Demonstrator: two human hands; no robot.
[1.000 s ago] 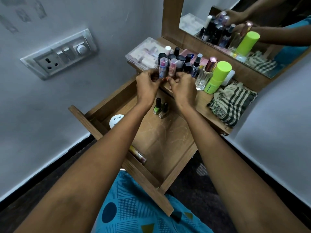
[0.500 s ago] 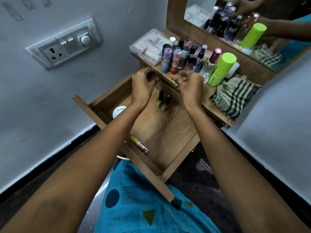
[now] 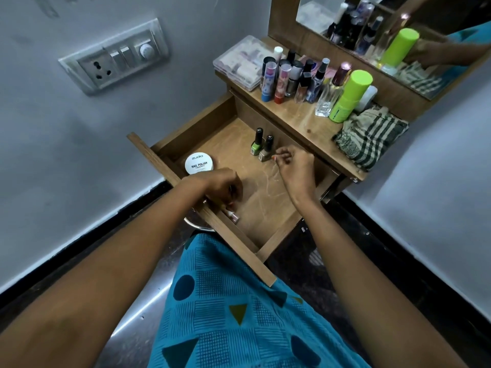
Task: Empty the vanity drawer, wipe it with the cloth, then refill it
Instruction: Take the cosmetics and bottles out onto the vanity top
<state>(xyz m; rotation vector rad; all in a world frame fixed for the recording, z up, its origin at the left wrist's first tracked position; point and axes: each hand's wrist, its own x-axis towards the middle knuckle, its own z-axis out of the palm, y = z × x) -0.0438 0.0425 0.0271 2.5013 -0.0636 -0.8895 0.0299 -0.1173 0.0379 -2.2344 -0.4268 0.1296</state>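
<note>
Vanity drawer [image 3: 265,200] pulled wide open. In there: white nail polish jar [image 3: 199,163] far left, green bottle [image 3: 256,146] and beige bottle [image 3: 265,154] upright at the back, small tube [image 3: 233,216] against the front wall. Left hand [image 3: 220,188] curled down over that tube, can't tell if actually gripping. Right hand [image 3: 295,167] loose, holding nothing, fingertips [image 3: 276,156] just beside the beige bottle. Striped cloth [image 3: 369,139] bunched on the vanity top [image 3: 300,119], beside a lime-green can [image 3: 350,96].
</note>
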